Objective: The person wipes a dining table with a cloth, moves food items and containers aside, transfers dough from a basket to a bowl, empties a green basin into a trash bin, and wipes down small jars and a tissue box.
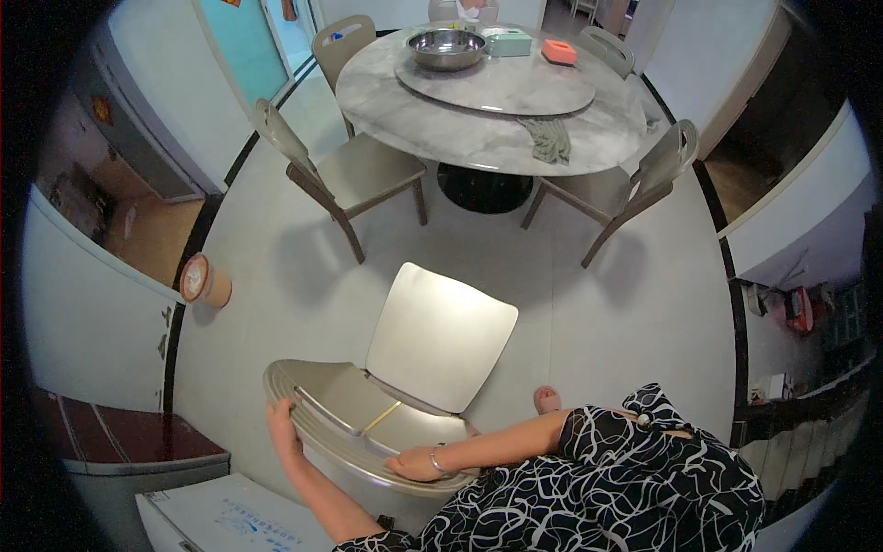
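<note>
A beige dining chair (pixel 441 338) stands just in front of me, its smooth seat pointing towards the table and its curved backrest facing me. My left hand (pixel 281 426) grips the left end of the backrest's ribbed top rail. Farther right along the same rail, my right hand (pixel 414 464) is closed around it, with a bracelet at the wrist. Fingers of both hands are partly hidden by the rail. The chair's legs are out of sight beneath the seat and back.
Ahead is a round marble table (pixel 372 103) with a turntable (pixel 524 96) bearing a steel basin (pixel 447 50). A cloth (pixel 547 140) lies at its edge. Chairs flank it, including one at left (pixel 365 169) and one at right (pixel 614 190). A bin (pixel 207 281) stands left; a white box (pixel 234 517) is near me.
</note>
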Demonstrator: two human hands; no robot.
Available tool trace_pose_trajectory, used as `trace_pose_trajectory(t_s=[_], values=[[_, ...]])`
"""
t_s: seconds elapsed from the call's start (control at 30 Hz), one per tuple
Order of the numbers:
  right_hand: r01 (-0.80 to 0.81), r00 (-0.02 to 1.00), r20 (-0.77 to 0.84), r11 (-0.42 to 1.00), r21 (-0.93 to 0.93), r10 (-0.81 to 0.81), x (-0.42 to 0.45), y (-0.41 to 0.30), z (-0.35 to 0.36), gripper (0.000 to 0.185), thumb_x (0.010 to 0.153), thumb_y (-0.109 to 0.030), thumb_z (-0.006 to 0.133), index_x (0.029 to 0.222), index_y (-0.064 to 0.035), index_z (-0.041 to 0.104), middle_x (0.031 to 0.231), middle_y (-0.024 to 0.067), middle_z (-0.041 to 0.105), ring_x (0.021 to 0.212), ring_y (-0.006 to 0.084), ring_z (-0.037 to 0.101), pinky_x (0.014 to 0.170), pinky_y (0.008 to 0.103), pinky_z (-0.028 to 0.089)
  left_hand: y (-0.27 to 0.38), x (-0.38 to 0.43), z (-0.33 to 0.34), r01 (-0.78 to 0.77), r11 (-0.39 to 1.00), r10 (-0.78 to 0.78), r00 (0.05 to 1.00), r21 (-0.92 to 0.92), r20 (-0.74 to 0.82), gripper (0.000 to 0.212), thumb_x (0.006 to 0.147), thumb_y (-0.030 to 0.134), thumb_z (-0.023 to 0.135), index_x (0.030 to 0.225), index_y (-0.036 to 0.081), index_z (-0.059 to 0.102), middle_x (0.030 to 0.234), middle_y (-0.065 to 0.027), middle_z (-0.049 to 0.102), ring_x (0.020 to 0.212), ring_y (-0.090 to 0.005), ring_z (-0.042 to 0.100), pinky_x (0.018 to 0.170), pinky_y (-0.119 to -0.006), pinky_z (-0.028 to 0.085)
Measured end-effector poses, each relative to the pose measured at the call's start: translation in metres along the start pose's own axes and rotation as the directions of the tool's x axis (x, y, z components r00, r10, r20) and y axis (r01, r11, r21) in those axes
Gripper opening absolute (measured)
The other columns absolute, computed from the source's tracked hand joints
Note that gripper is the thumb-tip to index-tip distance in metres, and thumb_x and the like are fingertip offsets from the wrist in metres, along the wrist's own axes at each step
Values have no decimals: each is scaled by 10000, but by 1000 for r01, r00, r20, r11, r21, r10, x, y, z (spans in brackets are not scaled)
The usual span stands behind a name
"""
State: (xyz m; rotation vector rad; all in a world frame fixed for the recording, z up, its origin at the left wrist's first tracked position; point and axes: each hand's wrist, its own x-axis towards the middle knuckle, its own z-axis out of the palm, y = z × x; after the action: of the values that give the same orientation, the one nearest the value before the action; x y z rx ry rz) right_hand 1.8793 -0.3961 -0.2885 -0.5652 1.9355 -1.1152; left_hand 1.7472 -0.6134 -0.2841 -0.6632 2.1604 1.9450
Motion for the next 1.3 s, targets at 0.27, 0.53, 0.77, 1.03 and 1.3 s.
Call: trace_pose_trajectory(t_s=[0.27, 0.53, 0.77, 1.03, 1.3], values=[[-59, 993, -106, 998, 19, 61, -6, 28, -24, 388, 848, -369, 356, 1025, -67, 522, 962, 177, 567, 897, 328, 529, 794, 377, 400, 20, -2, -53, 16, 39, 501, 865, 999, -33, 565, 739, 241, 581, 1213, 21, 366, 1235, -184, 386, 1158, -335, 344, 944, -380, 285], [-284, 896, -368, 958, -44, 249, -31, 104, -73, 452, 837, -382, 343, 1069, -42, 531, 1058, 180, 541, 972, 326, 510, 848, 384, 383, 19, 33, 17, -697, -18, 269, 687, 717, 675, 483, 726, 252, 597, 1129, 33, 445, 1113, -157, 483, 1045, -310, 427, 864, -425, 349], [-306, 754, -641, 940, -149, 144, -49, 127, -123, 463, 828, -393, 380, 1086, -35, 517, 1063, 186, 533, 1008, 343, 480, 875, 384, 367, -17, 22, 109, -888, 79, 132, 459, 452, 879, 411, 788, 279, 525, 1121, 47, 456, 1127, -133, 489, 1058, -286, 440, 884, -415, 349], [-415, 483, -857, 909, -44, 179, -68, 121, -203, 535, 810, -425, 423, 1109, 15, 482, 1167, 210, 448, 1097, 331, 407, 923, 372, 322, 3, 32, 149, -943, 80, 114, 332, 324, 936, 336, 791, 243, 534, 1061, 43, 518, 1027, -157, 549, 952, -322, 509, 810, -382, 412], [-575, 160, -926, 794, 195, 343, 0, 165, -303, 610, 824, -455, 367, 1268, -40, 320, 1330, 219, 232, 1241, 346, 186, 1017, 401, 149, 46, 54, 245, -974, 207, 261, 145, 91, 954, 233, 767, 121, 519, 962, -6, 533, 944, -168, 571, 887, -322, 530, 769, -390, 422]])
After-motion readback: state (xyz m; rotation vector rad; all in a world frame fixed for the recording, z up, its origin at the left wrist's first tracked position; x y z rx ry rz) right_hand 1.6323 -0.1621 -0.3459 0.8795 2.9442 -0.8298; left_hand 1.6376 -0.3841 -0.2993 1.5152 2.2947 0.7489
